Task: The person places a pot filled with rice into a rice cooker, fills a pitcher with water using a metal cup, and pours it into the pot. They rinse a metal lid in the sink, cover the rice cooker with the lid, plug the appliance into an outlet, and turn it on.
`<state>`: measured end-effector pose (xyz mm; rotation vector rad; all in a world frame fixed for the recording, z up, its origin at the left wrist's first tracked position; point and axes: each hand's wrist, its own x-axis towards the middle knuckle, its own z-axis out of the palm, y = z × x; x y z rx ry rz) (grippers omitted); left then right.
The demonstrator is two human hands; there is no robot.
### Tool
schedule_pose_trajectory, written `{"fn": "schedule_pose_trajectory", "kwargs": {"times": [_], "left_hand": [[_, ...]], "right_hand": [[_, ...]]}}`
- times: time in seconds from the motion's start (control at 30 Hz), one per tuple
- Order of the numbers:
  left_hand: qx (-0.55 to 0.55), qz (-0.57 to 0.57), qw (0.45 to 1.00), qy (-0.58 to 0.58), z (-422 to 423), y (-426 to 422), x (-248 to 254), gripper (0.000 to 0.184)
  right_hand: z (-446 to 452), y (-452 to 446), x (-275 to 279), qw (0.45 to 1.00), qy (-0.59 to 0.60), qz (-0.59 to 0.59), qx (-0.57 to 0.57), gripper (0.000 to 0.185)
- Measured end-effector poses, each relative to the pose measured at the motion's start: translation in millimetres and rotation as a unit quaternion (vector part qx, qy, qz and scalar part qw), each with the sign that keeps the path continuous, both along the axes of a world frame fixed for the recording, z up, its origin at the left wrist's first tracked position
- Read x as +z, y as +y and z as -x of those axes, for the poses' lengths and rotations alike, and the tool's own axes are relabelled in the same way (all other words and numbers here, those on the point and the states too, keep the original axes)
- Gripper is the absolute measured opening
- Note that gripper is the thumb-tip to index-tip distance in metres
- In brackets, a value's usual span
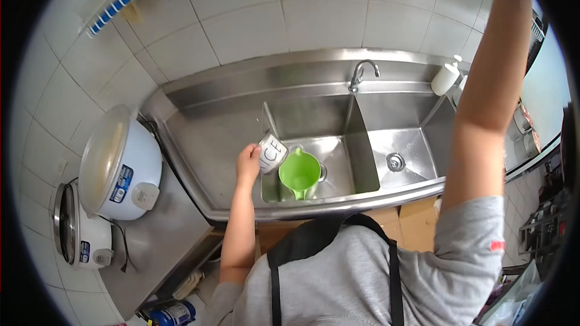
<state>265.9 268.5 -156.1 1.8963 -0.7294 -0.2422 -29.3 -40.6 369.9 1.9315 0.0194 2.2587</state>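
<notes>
Labelled cup (pixel 273 153) held beside a green jug (pixel 300 170).
The cup is pale, its label facing up with dark letters, "ICE" legible; it tilts, gripped at its left side by the left hand (pixel 248 160), above the left basin's (pixel 338 148) edge. The jug stands in that basin, mouth up, handle toward the person, partly over the drain (pixel 322 172). Whether cup and jug touch is unclear.

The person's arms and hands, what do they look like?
The left hand is bare, with no glove. The right hand is out of view. The right sleeve is short and grey, with a red patch; the left sleeve is grey too.
</notes>
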Motion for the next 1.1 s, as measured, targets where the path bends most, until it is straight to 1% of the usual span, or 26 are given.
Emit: {"fn": "schedule_pose_trajectory", "kwargs": {"times": [0.07,0.13,0.17,0.2,0.23,0.27,0.3,0.33,0.37,0.4,0.43,0.5,0.53,0.57,0.6,0.63,0.67,0.7,0.77,0.83,0.87,0.9,0.97,1.0,1.03,1.1], "left_hand": [[0.003,-0.001,1.000,0.021,9,-2,-4,0.021],[0.011,0.020,0.998,0.064,22,-7,0,0.021],[0.013,0.026,0.996,0.082,29,-8,4,0.020],[0.016,0.033,0.994,0.100,35,-8,7,0.020],[0.020,0.041,0.992,0.116,38,-9,7,0.019],[0.018,0.057,0.987,0.151,39,-9,2,0.021],[0.029,0.056,0.987,0.150,43,-7,2,0.021],[0.043,0.057,0.987,0.147,48,-6,5,0.020],[0.058,0.058,0.986,0.143,53,-7,10,0.020],[0.086,0.075,0.985,0.130,60,-8,16,0.021],[0.083,0.076,0.985,0.132,63,-7,19,0.021],[0.089,0.076,0.984,0.138,68,2,26,0.021],[0.123,0.066,0.982,0.125,75,3,33,0.020],[0.144,0.060,0.981,0.115,80,6,36,0.020],[0.164,0.051,0.980,0.105,84,11,37,0.020],[0.180,0.042,0.978,0.095,88,17,39,0.020],[0.192,0.040,0.976,0.093,91,22,40,0.019],[0.201,0.036,0.975,0.092,95,27,42,0.019],[0.222,0.030,0.970,0.097,99,33,42,0.019],[0.244,0.029,0.963,0.111,101,36,39,0.019],[0.247,0.031,0.962,0.112,101,37,37,0.019],[0.248,0.043,0.961,0.117,102,36,36,0.020],[0.244,0.069,0.959,0.128,105,30,38,0.021],[0.240,0.077,0.959,0.127,104,29,35,0.021],[0.245,0.062,0.959,0.126,101,28,34,0.021],[0.251,0.036,0.959,0.129,99,23,26,0.021]], "right_hand": [[25,-42,-78,0.987,-0.092,-0.069,0.114,0.026],[24,-97,-170,0.950,-0.119,-0.207,0.202,0.019],[16,-127,-221,0.945,-0.065,-0.247,0.207,0.019],[5,-159,-281,0.914,-0.017,-0.362,0.184,0.020],[-6,-190,-340,0.870,0.044,-0.467,0.153,0.022],[-19,-202,-392,0.786,0.101,-0.595,0.137,0.025],[-33,-228,-450,0.738,0.221,-0.635,0.062,0.024],[-54,-245,-506,0.727,0.221,-0.644,0.088,0.021],[-78,-269,-559,0.702,0.326,-0.633,-0.009,0.019],[-90,-262,-571,0.732,0.385,-0.561,-0.038,0.023],[-100,-249,-584,0.756,0.440,-0.481,-0.064,0.030],[-118,-261,-604,0.752,0.476,-0.449,-0.083,0.042],[-134,-272,-612,0.753,0.493,-0.427,-0.087,0.049],[-144,-287,-627,0.768,0.503,-0.384,-0.099,0.062],[-150,-285,-619,0.773,0.529,-0.334,-0.108,0.064],[-159,-306,-638,0.829,0.504,-0.225,-0.087,0.069],[-162,-304,-630,0.813,0.529,-0.212,-0.123,0.069],[-164,-297,-620,0.773,0.574,-0.211,-0.170,0.064],[-174,-291,-607,0.724,0.608,-0.219,-0.243,0.057],[-176,-291,-598,0.718,0.609,-0.185,-0.281,0.046],[-178,-298,-600,0.727,0.600,-0.196,-0.270,0.036],[-174,-303,-606,0.751,0.578,-0.202,-0.248,0.029],[-159,-307,-611,0.718,0.611,-0.299,-0.149,0.028],[-148,-303,-622,0.739,0.590,-0.288,-0.150,0.028],[-131,-286,-626,0.814,0.520,-0.239,-0.100,0.031],[-109,-255,-651,0.859,0.412,-0.301,-0.049,0.033]]}}
